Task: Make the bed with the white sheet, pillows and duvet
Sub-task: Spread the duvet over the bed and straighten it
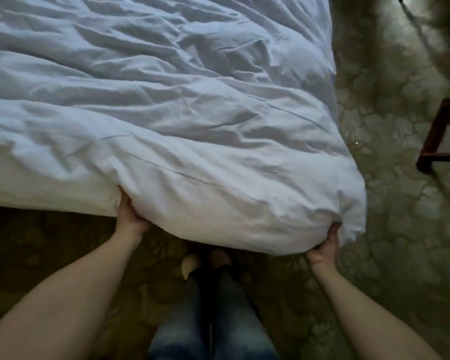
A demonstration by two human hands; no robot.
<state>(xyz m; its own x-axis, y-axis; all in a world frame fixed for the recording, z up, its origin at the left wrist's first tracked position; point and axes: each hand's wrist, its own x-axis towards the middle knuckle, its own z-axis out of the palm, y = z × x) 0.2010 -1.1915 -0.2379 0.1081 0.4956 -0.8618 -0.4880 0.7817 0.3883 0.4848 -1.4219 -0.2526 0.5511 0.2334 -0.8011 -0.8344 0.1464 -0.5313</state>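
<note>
A white, wrinkled duvet (166, 105) covers the bed and fills the upper left of the head view. Its near corner bulges toward me over the bed's edge. My left hand (128, 216) grips the duvet's lower edge from underneath, fingers hidden in the cloth. My right hand (327, 246) clutches the bunched corner at the right, fingers curled into the fabric. No pillows or separate sheet are visible.
A patterned carpet (390, 141) runs along the bed's right side and under my feet (208, 261). A dark wooden chair frame (438, 136) stands at the right edge. Dim light falls on the floor near me.
</note>
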